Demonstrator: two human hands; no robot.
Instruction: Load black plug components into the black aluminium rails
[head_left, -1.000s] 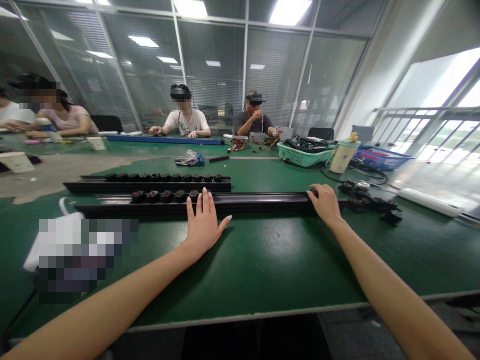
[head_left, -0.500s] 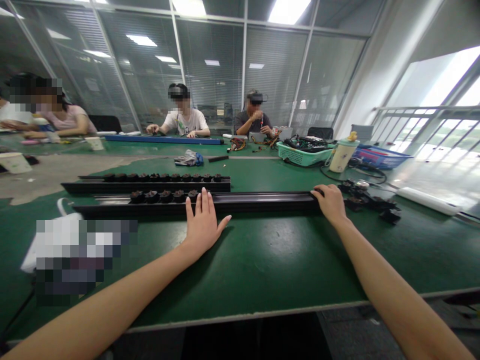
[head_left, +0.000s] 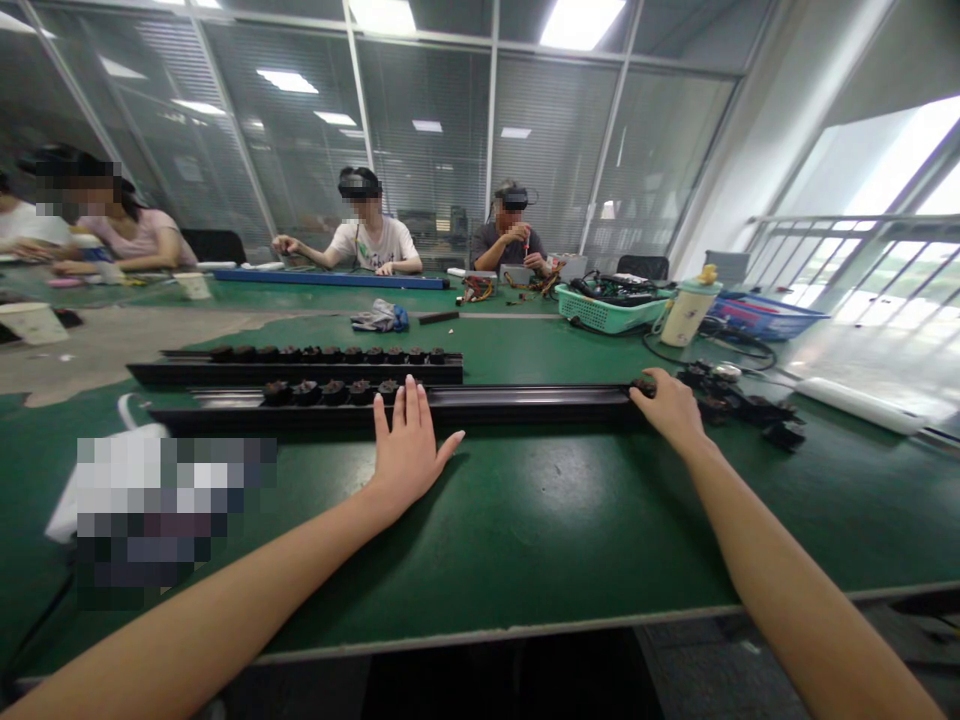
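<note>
1. A teal plastic basket [head_left: 609, 312] holding dark cables is sitting toward the far right of the bench [head_left: 525, 520], beside a white bottle with a yellow top [head_left: 688, 315] and a blue crate [head_left: 765, 316].
2. A cluster of dark parts [head_left: 739, 405] is lying just past the right hand, and a white tube [head_left: 855, 405] is lying further right.
3. A crumpled cloth [head_left: 379, 317] is lying beyond the rails, and a pixelated object [head_left: 172, 510] is blocking the view of the bench's near left side.
4. Across the bench, a person in a white shirt [head_left: 373, 245] is reaching out with one arm, and a person in a dark shirt [head_left: 510, 240] is raising one hand near the chest.
5. Two long black rails are lying parallel on the bench. The nearer rail [head_left: 525, 405] is carrying a row of small dark round parts [head_left: 330, 392] along its left half, and the farther rail [head_left: 300, 375] is carrying a longer row.
6. The left hand [head_left: 405, 460] is lying open, fingers spread, against the nearer rail's front edge. The right hand [head_left: 670, 408] is curving over that rail's right end, touching it, though a firm grip is impossible to tell.
</note>
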